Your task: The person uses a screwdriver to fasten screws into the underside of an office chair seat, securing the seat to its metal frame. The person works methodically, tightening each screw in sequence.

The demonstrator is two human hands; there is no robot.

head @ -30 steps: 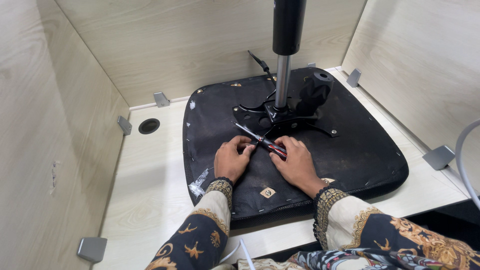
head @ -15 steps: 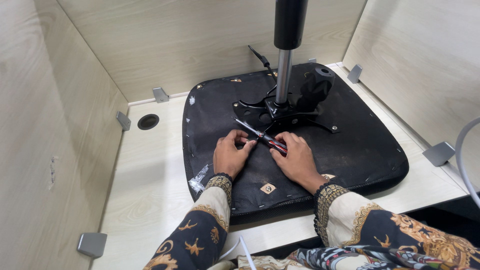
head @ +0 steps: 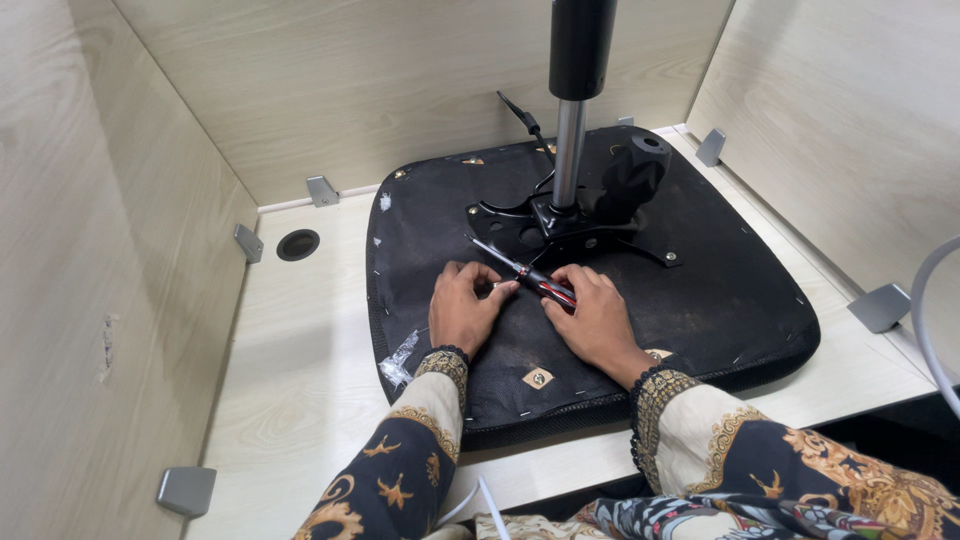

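Nearest the camera, two patterned dark sleeves (head: 400, 480) reach forward over the front edge of a pale wood-grain bench (head: 300, 400). The bench is boxed in by light wooden panels on the left (head: 100, 250), back and right, joined to it by small grey metal brackets (head: 186, 489) at the corners and edges. A round dark hole (head: 298, 244) sits in the bench near the back left.

On the bench lies an upturned chair seat (head: 720, 290), its black fabric underside facing up, with staples along the border and a small clear plastic scrap (head: 398, 357) at its left edge. Both hands rest on this fabric. The left hand (head: 466, 305) is loosely curled, its fingers (head: 500, 290) touching the shaft of a screwdriver (head: 520, 270). The right hand (head: 595, 315) has its fingers closed around the screwdriver's red-and-black handle, just beside the left hand. The screwdriver lies low and slanted, its tip pointing toward the back left.

Beyond the hands, a black metal mounting plate (head: 585, 230) is fixed to the seat, with a black lever knob (head: 632, 175) to its right. A chrome column (head: 570, 150) rises upright from the plate into a black cylinder (head: 582, 45). A grey cable (head: 925, 310) curves at the far right.
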